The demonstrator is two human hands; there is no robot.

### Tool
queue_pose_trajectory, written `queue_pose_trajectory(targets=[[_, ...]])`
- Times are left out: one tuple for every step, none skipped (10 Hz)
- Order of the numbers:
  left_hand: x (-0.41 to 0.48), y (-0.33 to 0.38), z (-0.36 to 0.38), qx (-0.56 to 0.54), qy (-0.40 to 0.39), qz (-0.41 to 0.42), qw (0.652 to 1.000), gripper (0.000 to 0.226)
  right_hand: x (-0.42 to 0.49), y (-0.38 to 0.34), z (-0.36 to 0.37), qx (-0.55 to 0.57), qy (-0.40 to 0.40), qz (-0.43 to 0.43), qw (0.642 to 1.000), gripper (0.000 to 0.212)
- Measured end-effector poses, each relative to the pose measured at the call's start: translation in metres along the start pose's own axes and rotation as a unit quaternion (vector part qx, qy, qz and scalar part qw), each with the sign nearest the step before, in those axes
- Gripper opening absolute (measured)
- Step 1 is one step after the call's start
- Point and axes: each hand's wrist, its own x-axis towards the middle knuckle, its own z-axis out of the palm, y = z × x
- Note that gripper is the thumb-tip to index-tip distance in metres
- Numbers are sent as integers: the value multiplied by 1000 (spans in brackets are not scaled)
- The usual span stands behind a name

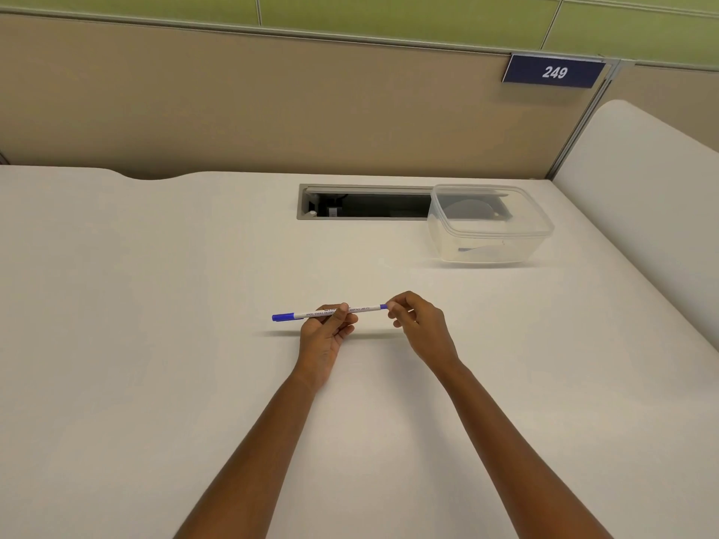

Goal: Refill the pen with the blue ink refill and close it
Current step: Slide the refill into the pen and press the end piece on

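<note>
Pen (334, 312) hangs level above the worktop (155, 305), left hand (325, 336) pinching mid-barrel, right hand (420, 328) pinching its blue end plug (383, 306) at 3 o'clock; brace the barrel, keep that plug square.

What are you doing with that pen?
A person holds a white pen level above the desk. The left hand grips its middle, and the right hand pinches its blue right end. The pen looks in one piece. A clear tub stands farther back.
</note>
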Motion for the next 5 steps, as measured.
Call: queue_pose_trajectory(targets=[[0, 0, 0, -1, 1, -1, 1000, 16, -1, 0, 0, 6, 3, -2, 1000, 12], [1, 0, 0, 2, 0, 0, 1000, 16, -3, 1, 1, 2, 3, -10, 1000, 11], [1, -1, 0, 9, -1, 2, 1000, 15, -4, 3, 1, 3, 3, -6, 1000, 13], [0, -1, 0, 10, -3, 4, 1000, 15, -3, 1, 3, -3, -4, 5, 1000, 17], [0, -1, -1, 2, -2, 5, 1000, 15, -2, -2, 5, -6, -14, 15, 1000, 23]])
